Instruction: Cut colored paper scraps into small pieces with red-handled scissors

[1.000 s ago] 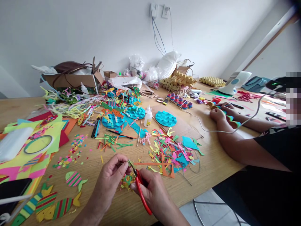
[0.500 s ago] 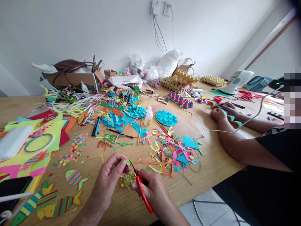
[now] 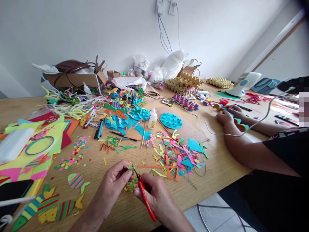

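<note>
My left hand (image 3: 118,177) pinches a small piece of green paper (image 3: 129,167) between thumb and fingers. Red-handled scissors (image 3: 145,198) are gripped in my right hand (image 3: 155,193), their dark blades pointing up at the green piece. Below the blades lies a little heap of yellow, green and orange paper scraps (image 3: 131,185). To the left, a pink-and-green striped paper fish (image 3: 76,181) rests on the table. Several more striped fish, among them a red-and-green one (image 3: 65,211), lie at the lower left.
Coloured cuttings (image 3: 173,154) spread ahead on the wooden table (image 3: 106,199). A glue bottle (image 3: 152,119) stands beside a blue egg-carton disc (image 3: 171,120). Coloured sheets (image 3: 58,135) and a phone (image 3: 14,193) lie left. At right, another person's hands (image 3: 227,114) hold a painted carton strip.
My left hand has shifted slightly down and left with the green paper. The scissors' blades have moved a little left, closer over the piece.
</note>
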`<state>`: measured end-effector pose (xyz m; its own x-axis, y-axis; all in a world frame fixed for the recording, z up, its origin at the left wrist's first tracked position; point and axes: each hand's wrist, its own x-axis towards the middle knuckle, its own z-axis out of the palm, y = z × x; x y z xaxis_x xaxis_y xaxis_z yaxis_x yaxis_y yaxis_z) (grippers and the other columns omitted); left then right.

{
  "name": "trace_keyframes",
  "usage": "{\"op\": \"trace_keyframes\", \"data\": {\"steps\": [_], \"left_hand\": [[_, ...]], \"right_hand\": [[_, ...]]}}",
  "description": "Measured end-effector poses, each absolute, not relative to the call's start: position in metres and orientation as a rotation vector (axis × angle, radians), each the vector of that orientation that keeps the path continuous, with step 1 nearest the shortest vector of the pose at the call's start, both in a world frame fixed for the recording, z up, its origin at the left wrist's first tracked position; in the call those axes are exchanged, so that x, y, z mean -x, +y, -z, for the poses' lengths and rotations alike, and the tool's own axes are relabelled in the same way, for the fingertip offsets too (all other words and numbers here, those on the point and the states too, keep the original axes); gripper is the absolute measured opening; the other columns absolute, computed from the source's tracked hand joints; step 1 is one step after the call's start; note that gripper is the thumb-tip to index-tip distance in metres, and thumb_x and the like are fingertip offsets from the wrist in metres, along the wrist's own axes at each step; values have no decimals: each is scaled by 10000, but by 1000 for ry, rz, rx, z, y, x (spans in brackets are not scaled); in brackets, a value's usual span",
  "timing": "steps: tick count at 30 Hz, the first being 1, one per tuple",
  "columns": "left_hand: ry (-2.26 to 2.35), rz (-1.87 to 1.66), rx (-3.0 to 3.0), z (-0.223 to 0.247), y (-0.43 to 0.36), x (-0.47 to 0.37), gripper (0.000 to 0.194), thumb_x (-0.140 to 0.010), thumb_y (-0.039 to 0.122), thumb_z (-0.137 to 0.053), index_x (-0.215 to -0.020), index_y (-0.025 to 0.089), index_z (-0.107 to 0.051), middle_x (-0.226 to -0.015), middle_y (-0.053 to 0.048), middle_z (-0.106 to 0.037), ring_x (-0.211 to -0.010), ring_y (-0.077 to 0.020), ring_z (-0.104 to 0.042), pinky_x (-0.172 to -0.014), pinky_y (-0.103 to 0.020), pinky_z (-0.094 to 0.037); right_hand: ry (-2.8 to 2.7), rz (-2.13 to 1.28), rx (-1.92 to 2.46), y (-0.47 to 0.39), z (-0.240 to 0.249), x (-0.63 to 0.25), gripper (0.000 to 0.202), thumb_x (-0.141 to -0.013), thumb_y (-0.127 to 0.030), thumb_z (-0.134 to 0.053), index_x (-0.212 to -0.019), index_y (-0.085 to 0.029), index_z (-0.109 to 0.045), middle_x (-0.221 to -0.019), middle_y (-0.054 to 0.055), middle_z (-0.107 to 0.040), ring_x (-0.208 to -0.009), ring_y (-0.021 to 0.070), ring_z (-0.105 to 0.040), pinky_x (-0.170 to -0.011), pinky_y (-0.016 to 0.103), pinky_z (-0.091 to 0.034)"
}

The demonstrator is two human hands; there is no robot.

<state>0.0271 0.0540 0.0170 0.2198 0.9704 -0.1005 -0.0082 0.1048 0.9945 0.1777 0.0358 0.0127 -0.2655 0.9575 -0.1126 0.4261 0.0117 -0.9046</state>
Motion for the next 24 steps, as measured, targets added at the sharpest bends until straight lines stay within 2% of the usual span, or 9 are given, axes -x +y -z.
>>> {"op": "trace_keyframes", "data": {"steps": [4, 9, 24], "left_hand": [[1065, -946, -1285, -17, 54, -26, 151, -811, 266, -513, -691, 185, -557, -629, 41, -494, -635, -127, -455, -595, -208, -364], [1077, -928, -1304, -17, 55, -26, 146, -800, 269, -516, -698, 180, -570, -626, 38, -502, -617, -130, -451, -577, -211, -359], [1133, -956, -1256, -18, 55, -22, 139, -778, 266, -533, -675, 176, -557, -614, 28, -519, -613, -140, -470, -575, -225, -373]], "right_hand": [[-1743, -1222, 1418, 35, -11, -178, 335, -731, -431, -513, -564, -192, -349, -519, -62, -311, -504, 87, -248, -451, 208, -194], [-1728, -1232, 1419, 35, -9, -179, 326, -728, -397, -533, -558, -192, -346, -514, -66, -304, -505, 84, -247, -447, 206, -187], [-1814, -1176, 1413, 36, -1, -184, 457, -753, -549, -512, -539, -185, -337, -509, -70, -271, -495, 77, -225, -435, 208, -166]]}}
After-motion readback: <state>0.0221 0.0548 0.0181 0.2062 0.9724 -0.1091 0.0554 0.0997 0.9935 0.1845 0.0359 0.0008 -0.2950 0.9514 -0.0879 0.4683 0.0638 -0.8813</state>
